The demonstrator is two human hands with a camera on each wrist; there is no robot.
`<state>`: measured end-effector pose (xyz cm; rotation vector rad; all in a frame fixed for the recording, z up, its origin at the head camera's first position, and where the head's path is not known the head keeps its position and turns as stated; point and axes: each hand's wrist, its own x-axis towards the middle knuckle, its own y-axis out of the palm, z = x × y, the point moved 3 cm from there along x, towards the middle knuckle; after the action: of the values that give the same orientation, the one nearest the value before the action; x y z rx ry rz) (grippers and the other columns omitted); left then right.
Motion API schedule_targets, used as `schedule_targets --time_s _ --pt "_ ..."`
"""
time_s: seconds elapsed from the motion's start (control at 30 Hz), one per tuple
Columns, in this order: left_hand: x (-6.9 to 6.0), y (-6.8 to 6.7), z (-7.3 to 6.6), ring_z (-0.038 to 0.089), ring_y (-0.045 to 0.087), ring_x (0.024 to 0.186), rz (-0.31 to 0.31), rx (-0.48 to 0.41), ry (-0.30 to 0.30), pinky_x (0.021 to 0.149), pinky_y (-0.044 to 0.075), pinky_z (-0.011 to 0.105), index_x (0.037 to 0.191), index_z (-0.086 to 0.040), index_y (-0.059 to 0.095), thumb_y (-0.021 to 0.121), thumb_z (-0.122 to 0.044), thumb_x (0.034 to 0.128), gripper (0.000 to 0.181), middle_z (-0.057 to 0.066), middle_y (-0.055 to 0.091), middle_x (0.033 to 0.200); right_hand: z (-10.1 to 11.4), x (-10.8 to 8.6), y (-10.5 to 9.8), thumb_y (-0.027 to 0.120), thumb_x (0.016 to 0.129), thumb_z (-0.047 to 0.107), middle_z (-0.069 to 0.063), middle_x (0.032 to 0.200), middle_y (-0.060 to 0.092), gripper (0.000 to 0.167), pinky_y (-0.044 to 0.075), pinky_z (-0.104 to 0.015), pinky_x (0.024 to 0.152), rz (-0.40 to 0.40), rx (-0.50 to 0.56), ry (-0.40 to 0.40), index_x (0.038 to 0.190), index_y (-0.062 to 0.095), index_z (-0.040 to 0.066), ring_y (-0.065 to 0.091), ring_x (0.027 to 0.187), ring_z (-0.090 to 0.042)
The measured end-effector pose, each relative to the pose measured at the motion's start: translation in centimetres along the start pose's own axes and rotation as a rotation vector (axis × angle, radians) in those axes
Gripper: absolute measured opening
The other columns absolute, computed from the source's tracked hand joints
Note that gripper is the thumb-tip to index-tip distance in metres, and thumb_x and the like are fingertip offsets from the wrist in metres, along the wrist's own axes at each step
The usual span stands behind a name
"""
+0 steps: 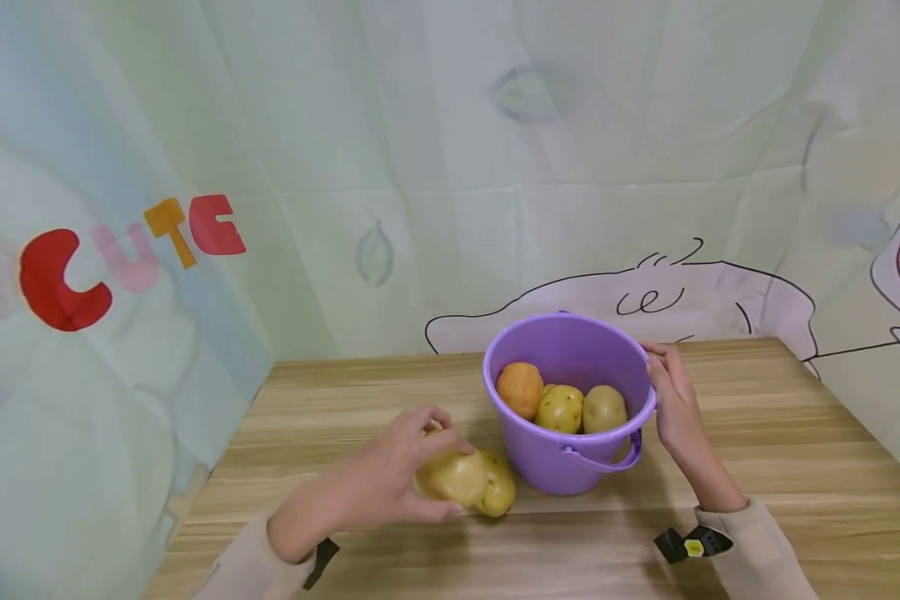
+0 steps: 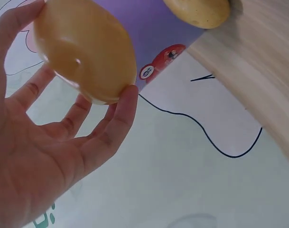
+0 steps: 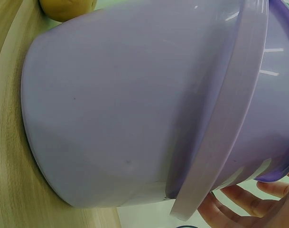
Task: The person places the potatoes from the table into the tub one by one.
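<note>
A yellow potato [image 1: 461, 481] is held between the thumb and fingertips of my left hand [image 1: 390, 471], just above the table; the left wrist view shows the potato [image 2: 87, 52] large and shiny. Another potato [image 1: 499, 485] lies on the wood right beside it, by the foot of a purple bucket [image 1: 551, 462]. Inside the bucket I see an orange-brown round item [image 1: 520, 390], a yellow potato [image 1: 560, 408] and a tan potato [image 1: 604, 409]. My right hand [image 1: 677, 408] grips the bucket's right rim, with part of its fingers hidden behind it.
The bucket's handle [image 1: 607, 465] hangs down at its front right. Everything stands on a wood-grain table [image 1: 330, 392]. Behind and to the left hangs a pale printed curtain [image 1: 360, 167] with coloured letters and line drawings.
</note>
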<state>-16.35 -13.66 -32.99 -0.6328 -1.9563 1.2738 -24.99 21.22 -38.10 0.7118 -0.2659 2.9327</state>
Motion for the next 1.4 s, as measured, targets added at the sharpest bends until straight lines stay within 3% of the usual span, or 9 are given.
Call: schedule_targets --time_s 0.6,0.87,1.13,1.4 --pt "2.5 -2.7 -1.3 0.017 0.049 0.107 -0.077 -0.034 0.1 0.089 0.047 0.037 0.118 -0.022 0.067 0.081 -0.041 0.0786 0.047 0.003 0.05 0.117 0.1 0.0 0.0 0.032 0.109 0.017 -0.015 0.113 0.057 0.038 0.051 -0.022 0.076 -0.001 -0.003 -0.009 0.134 0.047 -0.007 0.06 0.094 -0.013" --pt "3.8 -3.1 -1.5 0.015 0.049 0.112 -0.11 -0.087 0.127 0.09 0.047 0.034 0.121 -0.021 0.065 0.082 -0.038 0.0792 0.049 0.002 0.049 0.122 0.1 0.0 0.0 0.032 0.109 0.015 -0.016 0.116 0.057 0.037 0.051 -0.021 0.078 0.002 -0.01 -0.014 0.134 0.047 -0.008 0.06 0.096 -0.012" --pt "6.0 -3.5 -1.9 0.015 0.047 0.113 -0.135 -0.09 0.148 0.091 0.045 0.033 0.123 -0.022 0.064 0.08 -0.04 0.0808 0.049 0.002 0.05 0.121 0.1 -0.1 -0.1 0.031 0.109 0.018 -0.022 0.12 0.056 0.038 0.05 -0.02 0.079 0.007 -0.032 -0.001 0.135 0.046 -0.006 0.058 0.097 -0.01" --pt "7.7 -3.2 -2.0 0.014 0.048 0.107 -0.129 -0.088 0.166 0.086 0.043 0.031 0.126 -0.024 0.061 0.078 -0.043 0.0827 0.05 0.001 0.05 0.119 0.2 -0.1 0.0 0.032 0.109 0.018 -0.012 0.118 0.058 0.038 0.05 -0.02 0.08 0.009 -0.018 -0.005 0.135 0.046 -0.007 0.059 0.098 -0.011"
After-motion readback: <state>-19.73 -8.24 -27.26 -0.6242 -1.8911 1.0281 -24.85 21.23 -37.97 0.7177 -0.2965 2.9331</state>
